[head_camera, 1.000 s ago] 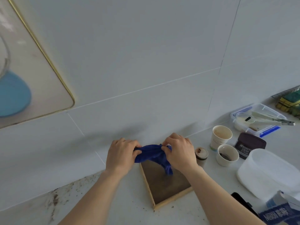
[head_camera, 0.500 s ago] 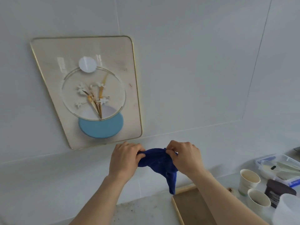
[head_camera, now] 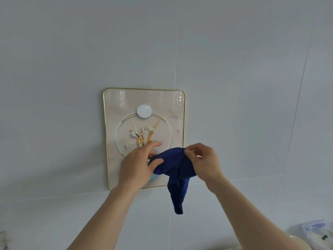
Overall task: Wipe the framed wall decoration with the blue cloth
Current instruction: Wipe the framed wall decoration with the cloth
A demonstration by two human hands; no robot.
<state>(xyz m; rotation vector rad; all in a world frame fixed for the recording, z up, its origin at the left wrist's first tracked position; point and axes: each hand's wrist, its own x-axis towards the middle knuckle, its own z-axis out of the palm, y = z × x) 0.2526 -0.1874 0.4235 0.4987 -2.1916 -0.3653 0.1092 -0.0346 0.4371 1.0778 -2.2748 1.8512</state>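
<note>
Both hands (head_camera: 169, 165) grip blue cloth (head_camera: 177, 170) before unlabelled framed decoration (head_camera: 144, 112).

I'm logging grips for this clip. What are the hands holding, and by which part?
Both hold the blue cloth by its bunched upper part: left hand at its left end, right hand pinching the top edge.

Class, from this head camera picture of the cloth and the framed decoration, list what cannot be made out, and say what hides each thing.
- Lower middle of the framed wall decoration, with its blue disc: covered by the left hand and blue cloth.
- Whether the cloth touches the glass: not told from the head view.
- Right hand fingertips: tucked into cloth folds.
- Containers at bottom right: cut off by the edge, blurred.
</note>
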